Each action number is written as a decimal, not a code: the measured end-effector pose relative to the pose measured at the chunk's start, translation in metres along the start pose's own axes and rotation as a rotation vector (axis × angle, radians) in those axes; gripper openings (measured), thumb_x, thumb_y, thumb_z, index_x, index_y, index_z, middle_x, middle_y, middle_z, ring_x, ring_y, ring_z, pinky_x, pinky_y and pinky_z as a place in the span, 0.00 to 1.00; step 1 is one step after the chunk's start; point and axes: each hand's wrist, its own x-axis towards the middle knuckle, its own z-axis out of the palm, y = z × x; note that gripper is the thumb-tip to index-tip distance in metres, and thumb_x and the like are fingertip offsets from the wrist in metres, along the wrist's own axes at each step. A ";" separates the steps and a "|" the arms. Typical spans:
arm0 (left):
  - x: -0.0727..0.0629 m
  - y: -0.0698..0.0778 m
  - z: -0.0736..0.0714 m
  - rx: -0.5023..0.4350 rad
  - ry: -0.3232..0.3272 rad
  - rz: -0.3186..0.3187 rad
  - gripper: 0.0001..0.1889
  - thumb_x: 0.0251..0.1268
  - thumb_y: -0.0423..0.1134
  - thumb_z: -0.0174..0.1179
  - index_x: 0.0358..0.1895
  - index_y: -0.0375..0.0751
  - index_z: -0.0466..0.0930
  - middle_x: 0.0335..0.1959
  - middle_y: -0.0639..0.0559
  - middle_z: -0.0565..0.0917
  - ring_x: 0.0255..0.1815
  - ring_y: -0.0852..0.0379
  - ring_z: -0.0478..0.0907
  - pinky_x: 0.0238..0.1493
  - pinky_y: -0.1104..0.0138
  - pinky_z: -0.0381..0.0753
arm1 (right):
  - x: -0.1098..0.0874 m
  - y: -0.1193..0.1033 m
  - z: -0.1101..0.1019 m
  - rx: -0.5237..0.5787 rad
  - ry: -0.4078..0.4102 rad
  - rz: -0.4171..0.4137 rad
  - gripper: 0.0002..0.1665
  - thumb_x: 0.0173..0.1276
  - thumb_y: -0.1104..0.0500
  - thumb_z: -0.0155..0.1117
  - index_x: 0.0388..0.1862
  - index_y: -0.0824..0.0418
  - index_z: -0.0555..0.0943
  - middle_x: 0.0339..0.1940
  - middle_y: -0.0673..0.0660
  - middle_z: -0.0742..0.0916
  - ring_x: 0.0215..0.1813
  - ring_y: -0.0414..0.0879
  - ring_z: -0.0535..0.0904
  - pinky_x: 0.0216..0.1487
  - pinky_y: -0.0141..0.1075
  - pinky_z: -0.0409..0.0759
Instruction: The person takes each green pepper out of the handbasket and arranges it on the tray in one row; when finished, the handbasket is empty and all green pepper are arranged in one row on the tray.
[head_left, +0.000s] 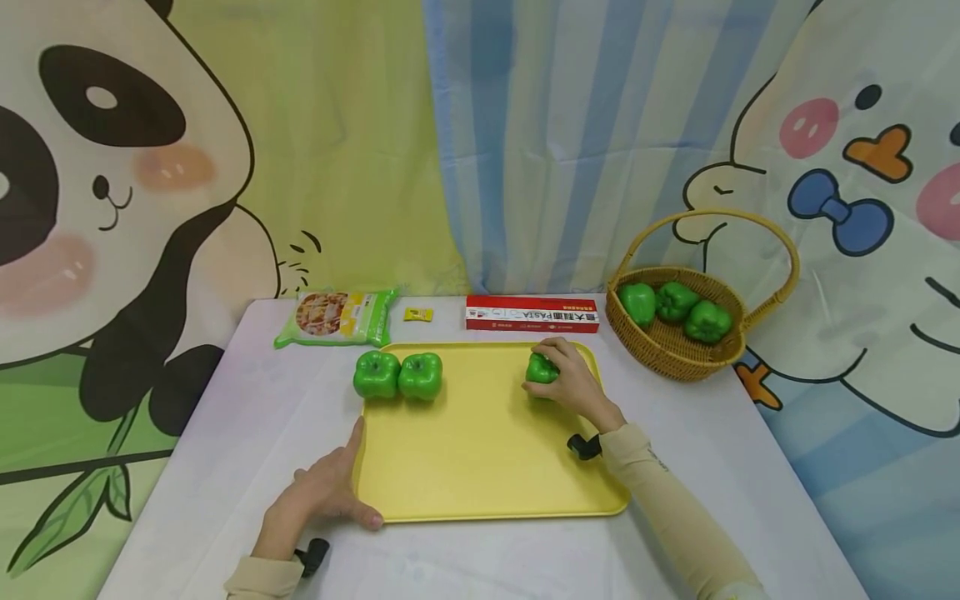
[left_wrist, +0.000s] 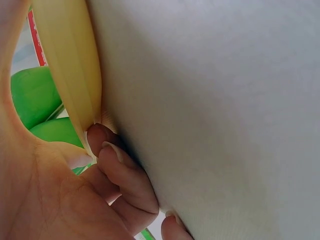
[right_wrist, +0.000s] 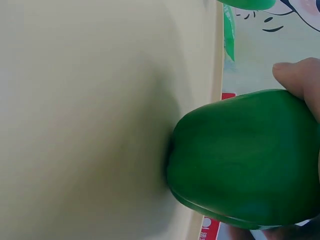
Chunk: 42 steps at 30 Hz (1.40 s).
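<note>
My right hand (head_left: 566, 379) holds a green bell pepper (head_left: 542, 369) near the back right of the yellow tray (head_left: 480, 467). In the right wrist view this pepper (right_wrist: 245, 160) is close over the tray's surface, with fingers along its outer end. My left hand (head_left: 322, 487) grips the tray at its near left corner, the thumb at the front edge and the index finger along the left side. Other fingers (left_wrist: 127, 175) curl against the rim in the left wrist view. Two bell peppers, a left one (head_left: 377, 374) and a right one (head_left: 421, 377), sit side by side at the tray's back left corner.
A wicker basket (head_left: 667, 358) with three green peppers stands to the right of the tray, its handle arching high. Behind the tray lie a red pasta box (head_left: 532, 314), a small yellow packet (head_left: 417, 314) and a green-and-white food bag (head_left: 337, 318). Printed curtains (head_left: 555, 150) hang behind the table.
</note>
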 end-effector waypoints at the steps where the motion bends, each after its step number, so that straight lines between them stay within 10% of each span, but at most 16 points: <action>1: 0.000 0.000 0.000 0.003 0.000 0.000 0.89 0.16 0.71 0.82 0.82 0.39 0.30 0.68 0.23 0.71 0.66 0.24 0.72 0.54 0.14 0.52 | 0.000 -0.001 0.000 0.012 -0.010 0.011 0.37 0.54 0.50 0.81 0.60 0.64 0.80 0.60 0.62 0.79 0.55 0.57 0.79 0.56 0.53 0.81; 42: 0.003 0.000 0.001 0.009 -0.001 -0.013 0.89 0.14 0.72 0.81 0.82 0.39 0.29 0.69 0.22 0.70 0.67 0.23 0.70 0.55 0.14 0.50 | 0.040 -0.060 0.066 0.151 -0.286 -0.034 0.45 0.61 0.48 0.73 0.73 0.60 0.67 0.67 0.60 0.71 0.58 0.53 0.76 0.55 0.46 0.82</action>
